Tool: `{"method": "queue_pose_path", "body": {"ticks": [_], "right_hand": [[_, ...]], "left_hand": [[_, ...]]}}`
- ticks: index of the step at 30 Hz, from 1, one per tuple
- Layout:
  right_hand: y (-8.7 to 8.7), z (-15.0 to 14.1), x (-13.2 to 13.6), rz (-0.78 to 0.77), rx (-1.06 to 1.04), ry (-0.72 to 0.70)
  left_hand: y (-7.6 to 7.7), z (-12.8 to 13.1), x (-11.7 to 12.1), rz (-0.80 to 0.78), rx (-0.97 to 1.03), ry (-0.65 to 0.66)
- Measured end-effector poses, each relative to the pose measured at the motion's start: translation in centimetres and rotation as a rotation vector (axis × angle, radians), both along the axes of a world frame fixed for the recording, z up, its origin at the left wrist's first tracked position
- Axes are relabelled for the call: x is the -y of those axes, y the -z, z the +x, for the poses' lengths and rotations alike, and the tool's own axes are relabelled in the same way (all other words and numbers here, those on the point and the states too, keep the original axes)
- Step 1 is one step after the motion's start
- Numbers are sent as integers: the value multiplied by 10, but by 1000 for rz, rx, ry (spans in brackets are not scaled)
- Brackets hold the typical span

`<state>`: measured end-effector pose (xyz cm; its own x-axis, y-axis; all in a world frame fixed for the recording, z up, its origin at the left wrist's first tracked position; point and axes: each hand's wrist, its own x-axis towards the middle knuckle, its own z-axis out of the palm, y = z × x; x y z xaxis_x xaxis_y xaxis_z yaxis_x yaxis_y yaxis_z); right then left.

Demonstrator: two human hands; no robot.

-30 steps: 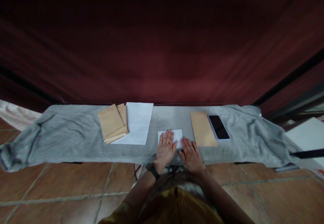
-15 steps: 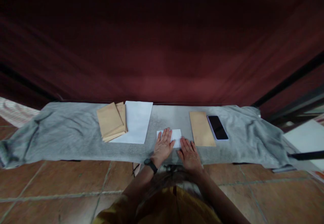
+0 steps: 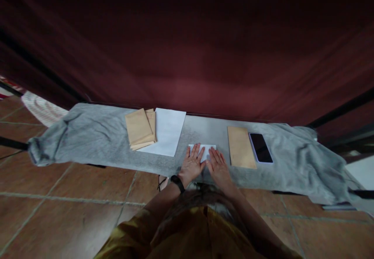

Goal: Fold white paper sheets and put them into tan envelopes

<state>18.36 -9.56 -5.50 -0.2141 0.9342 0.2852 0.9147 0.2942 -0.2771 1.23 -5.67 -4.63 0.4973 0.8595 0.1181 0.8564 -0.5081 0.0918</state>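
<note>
A small folded-looking piece of white paper (image 3: 207, 153) lies flat on the grey cloth, partly covered by both hands. My left hand (image 3: 192, 164), with a dark band on its wrist, rests flat on the paper's left part, fingers spread. My right hand (image 3: 218, 168) lies flat over its right part, fingers stretched out and thumb close to the left thumb. Right of the hands is a brown envelope (image 3: 242, 148), with a phone (image 3: 261, 147) beside it.
Several brown envelopes (image 3: 138, 126) are stacked on the left, overlapping larger white paper (image 3: 169, 132). The grey cloth (image 3: 102, 134) covers a narrow surface and lies wrinkled at both ends. Behind it rises a dark red surface (image 3: 187, 79); below is a tiled floor (image 3: 87, 185).
My right hand has moved left and up, further onto the small paper. My left hand's fingers have spread wider. The whole view has shifted and tilted slightly.
</note>
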Motion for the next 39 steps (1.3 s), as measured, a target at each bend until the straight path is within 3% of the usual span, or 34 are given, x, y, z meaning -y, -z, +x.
{"method": "queue_pose_path", "body": {"ticks": [7, 21, 32, 39], "right_hand": [[6, -19, -24, -34, 94, 22], [11, -3, -10, 61, 136, 45], [14, 13, 8, 80, 129, 92], [13, 10, 8, 86, 124, 120]], "left_hand": [[2, 3, 2, -3, 11, -5], [4, 2, 2, -41, 76, -29], [1, -14, -4, -26, 137, -123], [-19, -17, -26, -48, 171, -201]]}}
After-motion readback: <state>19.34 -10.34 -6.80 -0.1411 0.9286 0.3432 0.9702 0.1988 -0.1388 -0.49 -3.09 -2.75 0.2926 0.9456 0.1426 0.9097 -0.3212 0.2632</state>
